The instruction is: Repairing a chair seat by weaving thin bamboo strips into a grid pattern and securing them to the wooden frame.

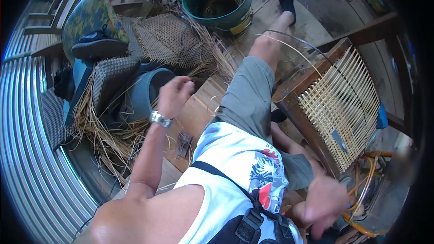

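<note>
Here, your left grip (176, 96) hangs left of centre in the view, its forearm angling up from the lower left, fingers curled; I cannot tell whether they pinch anything. Your right grip (324, 202), blurred at lower right, points its fingers downward, spread or closed I cannot tell. The woven cane panel (335, 100) leans tilted at right, above your right grip.

one head-worn fisheye looks steeply down on the nearby woven panel (333, 110)
</note>
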Available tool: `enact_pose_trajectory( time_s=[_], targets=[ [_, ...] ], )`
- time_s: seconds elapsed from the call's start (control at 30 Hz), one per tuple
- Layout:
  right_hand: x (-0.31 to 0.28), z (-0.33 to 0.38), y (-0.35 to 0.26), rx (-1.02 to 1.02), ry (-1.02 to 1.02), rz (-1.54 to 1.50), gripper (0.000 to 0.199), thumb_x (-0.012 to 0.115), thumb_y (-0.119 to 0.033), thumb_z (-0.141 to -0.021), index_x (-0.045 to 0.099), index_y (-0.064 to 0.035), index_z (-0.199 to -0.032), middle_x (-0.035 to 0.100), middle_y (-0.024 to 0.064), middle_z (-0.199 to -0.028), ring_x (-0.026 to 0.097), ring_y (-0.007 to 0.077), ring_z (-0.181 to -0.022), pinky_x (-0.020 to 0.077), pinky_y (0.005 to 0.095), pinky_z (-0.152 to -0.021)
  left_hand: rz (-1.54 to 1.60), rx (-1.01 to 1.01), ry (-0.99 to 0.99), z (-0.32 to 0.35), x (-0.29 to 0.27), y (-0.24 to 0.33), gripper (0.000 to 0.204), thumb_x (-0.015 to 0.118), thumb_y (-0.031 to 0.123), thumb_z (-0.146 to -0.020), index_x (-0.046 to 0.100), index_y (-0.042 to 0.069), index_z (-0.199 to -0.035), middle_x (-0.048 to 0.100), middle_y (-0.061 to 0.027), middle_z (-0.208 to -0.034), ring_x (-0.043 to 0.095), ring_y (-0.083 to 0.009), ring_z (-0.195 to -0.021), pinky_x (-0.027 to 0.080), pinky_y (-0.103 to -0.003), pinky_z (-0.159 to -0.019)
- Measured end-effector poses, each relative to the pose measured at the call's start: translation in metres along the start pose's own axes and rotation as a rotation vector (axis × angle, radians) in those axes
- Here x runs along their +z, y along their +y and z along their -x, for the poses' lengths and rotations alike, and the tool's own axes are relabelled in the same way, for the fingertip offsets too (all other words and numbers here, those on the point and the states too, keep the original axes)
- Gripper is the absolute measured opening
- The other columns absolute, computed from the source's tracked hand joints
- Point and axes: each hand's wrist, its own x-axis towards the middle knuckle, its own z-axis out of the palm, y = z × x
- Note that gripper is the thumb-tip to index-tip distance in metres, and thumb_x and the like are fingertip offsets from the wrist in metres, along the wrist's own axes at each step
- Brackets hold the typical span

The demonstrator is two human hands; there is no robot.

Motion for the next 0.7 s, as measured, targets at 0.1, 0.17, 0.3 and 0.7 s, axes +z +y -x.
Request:
enact_pose_trajectory(
  time_s=[0.1, 0.17, 0.3, 0.7],
  targets=[
    [0.011, -0.022, -0.007, -0.229, -0.246, -0.214, 0.042, 0.08, -0.044, -0.077, 0.066, -0.006, -0.089, 0.048, 0.0008, -0.069, 0.048, 0.0197, -0.056, 0.0299, 0.0347, -0.049, 0.107, -0.163, 0.067, -0.011, -0.029, -0.021, 0.026, 0.063, 0.02, -0.095, 0.065, 0.0, -0.111, 0.071, -0.0061, -0.085, 0.065, -0.0095, -0.067, 0.054, -0.024, -0.062],
    [0.012, -0.019, -0.01, -0.205, -0.229, -0.18, 0.04, 0.076, -0.046, -0.081, 0.071, -0.0079, -0.094, 0.052, 0.0004, -0.073, 0.047, 0.0173, -0.056, 0.03, 0.0334, -0.049, 0.158, -0.233, -0.004, -0.032, -0.024, -0.049, 0.026, 0.062, 0.021, -0.096, 0.064, 0.0, -0.112, 0.07, -0.0062, -0.086, 0.064, -0.0097, -0.067, 0.054, -0.024, -0.062],
    [0.019, -0.017, -0.01, -0.116, -0.175, -0.133, 0.047, 0.069, -0.049, -0.084, 0.072, -0.0067, -0.104, 0.056, 0.0012, -0.075, 0.047, 0.017, -0.056, 0.0311, 0.0335, -0.05, 0.137, -0.356, -0.263, -0.088, 0.018, -0.097, 0.032, 0.064, 0.024, -0.096, 0.061, 0.0, -0.117, 0.07, -0.0085, -0.091, 0.066, -0.013, -0.069, 0.056, -0.028, -0.063],
    [0.06, -0.014, 0.001, 0.543, 0.246, 0.046, 0.074, 0.062, -0.064, -0.084, 0.066, 0.0017, -0.117, 0.06, 0.0023, -0.071, 0.054, 0.0144, -0.059, 0.0396, 0.0281, -0.053, 0.657, -0.839, -0.352, -0.195, 0.238, -0.183, 0.024, 0.065, 0.019, -0.094, 0.06, -0.002, -0.104, 0.069, -0.0111, -0.09, 0.069, -0.0233, -0.076, 0.059, -0.038, -0.069]
  ],
)
